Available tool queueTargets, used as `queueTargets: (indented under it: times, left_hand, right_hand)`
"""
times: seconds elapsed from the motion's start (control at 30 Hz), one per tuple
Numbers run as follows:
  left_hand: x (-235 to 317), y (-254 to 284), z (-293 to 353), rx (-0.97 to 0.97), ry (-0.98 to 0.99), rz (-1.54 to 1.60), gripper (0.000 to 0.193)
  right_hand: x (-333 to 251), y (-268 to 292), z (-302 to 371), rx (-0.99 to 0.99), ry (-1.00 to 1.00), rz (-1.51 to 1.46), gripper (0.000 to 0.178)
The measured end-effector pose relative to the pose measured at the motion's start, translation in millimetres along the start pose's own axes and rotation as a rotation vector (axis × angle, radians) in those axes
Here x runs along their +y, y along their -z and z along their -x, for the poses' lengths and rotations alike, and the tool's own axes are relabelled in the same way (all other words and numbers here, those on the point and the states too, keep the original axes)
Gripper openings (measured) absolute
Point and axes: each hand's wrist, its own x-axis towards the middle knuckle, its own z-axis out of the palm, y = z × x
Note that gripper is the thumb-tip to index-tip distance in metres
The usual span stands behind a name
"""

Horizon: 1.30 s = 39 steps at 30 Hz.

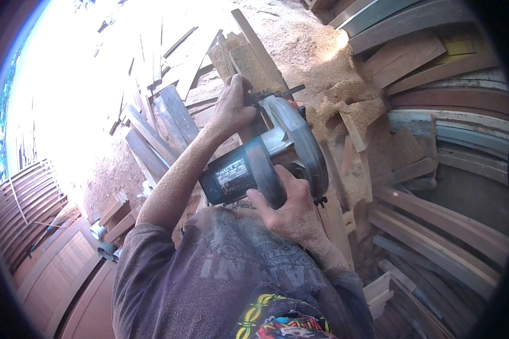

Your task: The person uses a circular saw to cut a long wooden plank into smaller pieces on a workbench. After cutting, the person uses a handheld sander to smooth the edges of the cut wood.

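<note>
2 dusty hands at a circular saw (260,164) in the center of the frame.
The right hand (293,210) wraps the saw's rear handle; the left hand (232,107), just above center, bends its fingers beside the saw's front, near a narrow wooden strip (228,56), and whether it pinches anything I cannot tell. Sawdust (345,85) heaps at upper right; stacked boards (435,226) fill the right side.

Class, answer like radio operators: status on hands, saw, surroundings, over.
Right hand grips circular saw. Left hand by its front, grip unclear. Sawdust heaped ahead, boards piled to the right.
</note>
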Motion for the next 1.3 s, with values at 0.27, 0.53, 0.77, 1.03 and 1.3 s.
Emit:
queueTargets:
  times: [0.27,0.53,0.77,1.03,1.3]
  left_hand:
    - [-0.9,5.1,-7.0,0.018,-0.007,-0.04,0.047]
    - [5.5,11.6,-11.7,0.007,0.023,-0.059,0.048]
    - [-0.5,14.1,-18.7,0.022,-0.002,-0.07,0.048]
    - [-1.2,22.0,-26.9,0.011,0.02,-0.047,0.05]
    - [-1.7,25.2,-29.9,0.011,0.026,-0.05,0.051]
  right_hand:
    - [-2.9,-1.8,-9.0,0.021,0.032,0.001,0.026]
    - [-3.9,-2.0,-14.4,0.01,0.016,-0.001,0.031]
    - [-5.8,-3.9,-21.9,0.031,0.045,0.027,0.023]
    - [-9.8,-5.5,-32.5,0.04,0.043,-0.011,0.025]
    - [-8.9,-6.2,-35.9,0.031,0.055,-0.004,0.027]
